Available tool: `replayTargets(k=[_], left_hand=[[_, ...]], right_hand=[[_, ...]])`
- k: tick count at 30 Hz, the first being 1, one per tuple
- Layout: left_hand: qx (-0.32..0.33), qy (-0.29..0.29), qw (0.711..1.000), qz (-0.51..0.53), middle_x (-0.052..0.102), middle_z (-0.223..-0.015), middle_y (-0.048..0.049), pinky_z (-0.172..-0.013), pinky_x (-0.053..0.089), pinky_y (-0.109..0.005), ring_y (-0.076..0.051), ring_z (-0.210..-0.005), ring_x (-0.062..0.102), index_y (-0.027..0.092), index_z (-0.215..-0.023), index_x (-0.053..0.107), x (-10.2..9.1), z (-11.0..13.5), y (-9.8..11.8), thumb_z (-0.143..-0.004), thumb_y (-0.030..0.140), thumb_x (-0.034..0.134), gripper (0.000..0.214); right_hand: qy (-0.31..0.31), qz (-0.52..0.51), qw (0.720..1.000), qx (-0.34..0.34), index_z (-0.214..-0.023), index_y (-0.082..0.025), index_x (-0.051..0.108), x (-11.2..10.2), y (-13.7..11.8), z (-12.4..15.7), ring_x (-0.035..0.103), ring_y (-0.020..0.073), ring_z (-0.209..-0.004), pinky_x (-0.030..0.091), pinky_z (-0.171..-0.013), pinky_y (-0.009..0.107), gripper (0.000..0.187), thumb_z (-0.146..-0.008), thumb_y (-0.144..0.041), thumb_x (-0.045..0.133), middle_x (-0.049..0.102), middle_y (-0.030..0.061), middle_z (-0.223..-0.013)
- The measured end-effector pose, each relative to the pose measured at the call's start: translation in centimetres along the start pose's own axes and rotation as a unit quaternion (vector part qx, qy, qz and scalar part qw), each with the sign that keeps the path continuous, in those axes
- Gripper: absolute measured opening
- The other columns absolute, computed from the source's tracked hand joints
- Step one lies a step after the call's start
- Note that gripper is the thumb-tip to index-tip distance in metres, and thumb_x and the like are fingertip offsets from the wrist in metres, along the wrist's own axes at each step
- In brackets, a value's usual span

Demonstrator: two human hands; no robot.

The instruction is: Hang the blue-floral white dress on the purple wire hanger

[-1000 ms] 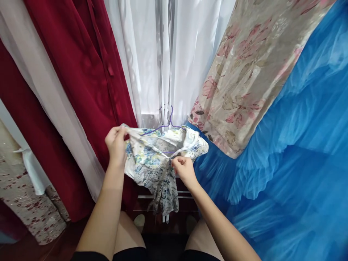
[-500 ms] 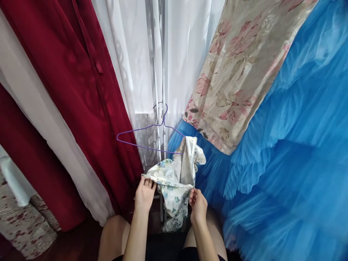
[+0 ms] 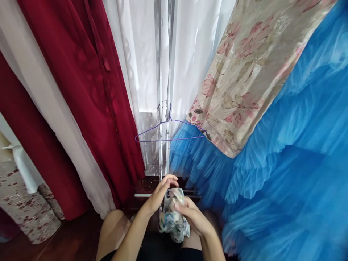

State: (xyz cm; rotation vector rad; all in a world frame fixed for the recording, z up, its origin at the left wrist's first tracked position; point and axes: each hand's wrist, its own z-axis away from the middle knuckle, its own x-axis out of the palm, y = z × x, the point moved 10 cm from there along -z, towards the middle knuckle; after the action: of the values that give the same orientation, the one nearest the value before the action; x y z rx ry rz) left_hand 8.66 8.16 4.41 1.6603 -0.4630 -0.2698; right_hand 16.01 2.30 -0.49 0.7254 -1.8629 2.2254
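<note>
A white garment with blue flowers hangs bunched up in front of my lap. My right hand grips its upper part, thumb pressed on the cloth. Just above and to the left, my left hand has its fingers loosely curved and apart, close to the top of the bundle; I see no cloth in it. Beyond both hands a bare purple wire hanger hangs by its hook on the white metal rack frame.
Dark red cloth and pale cloth hang on the left, white cloth behind the hanger. At right hang a beige floral garment and blue ruffled tulle. Low behind my hands runs a rack bar.
The garment has come off the hanger's right side and is now gathered low, near my lap. My left hand has let go of its edge; the hanger hangs more level.
</note>
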Motion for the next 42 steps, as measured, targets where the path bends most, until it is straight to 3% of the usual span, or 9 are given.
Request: replayTargets(k=[3, 8, 12, 18, 24, 27, 33, 38, 42], left_hand=[[-0.079, -0.123, 0.989, 0.017, 0.070, -0.078, -0.0079, -0.072, 0.052, -0.035, -0.023, -0.072, 0.063, 0.021, -0.107, 0.077, 0.6, 1.9, -2.3, -0.089, 0.073, 0.049, 0.062], [-0.097, -0.249, 0.940, -0.213, 0.070, -0.079, -0.0024, -0.070, 0.050, -0.027, -0.020, -0.073, 0.062, 0.016, -0.089, 0.076, -2.3, 4.5, -5.1, -0.077, 0.057, 0.074, 0.042], [-0.074, -0.209, 0.916, -0.336, 0.067, -0.078, -0.0023, -0.070, 0.047, -0.026, -0.018, -0.074, 0.060, 0.014, -0.083, 0.072, -7.2, 3.8, -4.1, -0.090, 0.050, 0.060, 0.039], [0.018, -0.064, 0.944, -0.324, 0.067, -0.093, -0.0045, -0.077, 0.045, -0.026, -0.019, -0.087, 0.059, 0.016, -0.097, 0.067, -12.6, 2.2, 0.2, -0.093, 0.029, 0.048, 0.024], [-0.077, -0.108, 0.966, -0.223, 0.055, -0.065, 0.0011, -0.062, 0.036, -0.022, -0.013, -0.065, 0.048, 0.015, -0.063, 0.053, -16.6, 2.3, -0.5, -0.072, 0.016, 0.054, 0.009], [-0.174, -0.153, 0.965, -0.121, 0.055, -0.061, 0.0016, -0.056, 0.030, -0.022, -0.012, -0.060, 0.045, 0.015, -0.065, 0.056, -15.0, 4.1, -1.6, -0.063, 0.015, 0.057, 0.002], [-0.296, -0.202, 0.931, 0.065, 0.069, -0.082, -0.0074, -0.064, 0.042, -0.027, -0.020, -0.072, 0.058, 0.013, -0.089, 0.075, -8.1, 10.4, -4.6, -0.063, 0.029, 0.055, 0.037], [-0.211, -0.260, 0.904, -0.268, 0.066, -0.088, -0.0050, -0.078, 0.046, -0.031, -0.022, -0.085, 0.058, 0.019, -0.073, 0.073, -11.5, 9.5, -3.9, -0.071, 0.038, 0.068, 0.020], [-0.084, -0.109, 0.800, -0.584, 0.065, -0.102, -0.0067, -0.088, 0.045, -0.037, -0.026, -0.099, 0.059, 0.024, -0.084, 0.077, -19.1, 3.4, 0.5, -0.085, 0.044, 0.059, 0.027]], right_hand=[[-0.020, -0.056, 0.998, 0.025, -0.081, -0.017, 0.071, 0.0, -0.9, 1.0, 0.061, 0.0176, -0.067, 0.047, -0.072, 0.030, 0.035, -0.066, -0.042, 0.089, 0.066, 0.0020, -0.071], [-0.071, -0.016, 0.997, 0.040, -0.087, -0.015, 0.074, 0.0, -5.5, 0.9, 0.063, 0.0154, -0.064, 0.049, -0.065, 0.025, 0.035, -0.066, -0.040, 0.088, 0.069, 0.0030, -0.070], [-0.137, 0.128, 0.982, 0.010, -0.080, -0.012, 0.075, 1.7, -10.1, -0.2, 0.056, 0.0108, -0.057, 0.044, -0.058, 0.020, 0.027, -0.067, -0.032, 0.087, 0.068, 0.0018, -0.067], [-0.085, 0.159, 0.980, -0.082, -0.076, -0.015, 0.071, 3.2, -15.5, -3.5, 0.057, 0.0142, -0.056, 0.049, -0.060, 0.026, 0.018, -0.060, -0.022, 0.076, 0.066, 0.0002, -0.065], [0.051, 0.335, 0.920, -0.199, -0.075, -0.016, 0.065, -1.9, -19.2, -5.0, 0.047, 0.0114, -0.056, 0.036, -0.053, 0.022, 0.011, -0.064, -0.017, 0.063, 0.059, -0.0028, -0.064], [0.063, 0.339, 0.915, -0.210, -0.074, -0.017, 0.059, -4.3, -19.5, -5.7, 0.044, 0.0110, -0.057, 0.033, -0.053, 0.023, 0.009, -0.066, -0.019, 0.062, 0.054, -0.0044, -0.064], [0.067, 0.335, 0.920, -0.195, -0.075, -0.019, 0.059, -6.6, -19.1, -6.7, 0.042, 0.0119, -0.059, 0.032, -0.057, 0.024, 0.008, -0.069, -0.023, 0.059, 0.052, -0.0042, -0.066], [0.000, 0.357, 0.934, 0.002, -0.054, -0.017, 0.058, -7.8, -14.2, -6.5, 0.044, 0.0137, -0.059, 0.035, -0.059, 0.026, 0.015, -0.062, -0.029, 0.062, 0.052, -0.0014, -0.057], [-0.016, 0.252, 0.963, 0.091, -0.061, -0.016, 0.065, -7.0, -11.3, -5.1, 0.053, 0.0151, -0.065, 0.042, -0.063, 0.026, 0.011, -0.056, -0.026, 0.066, 0.062, 0.0002, -0.064]])
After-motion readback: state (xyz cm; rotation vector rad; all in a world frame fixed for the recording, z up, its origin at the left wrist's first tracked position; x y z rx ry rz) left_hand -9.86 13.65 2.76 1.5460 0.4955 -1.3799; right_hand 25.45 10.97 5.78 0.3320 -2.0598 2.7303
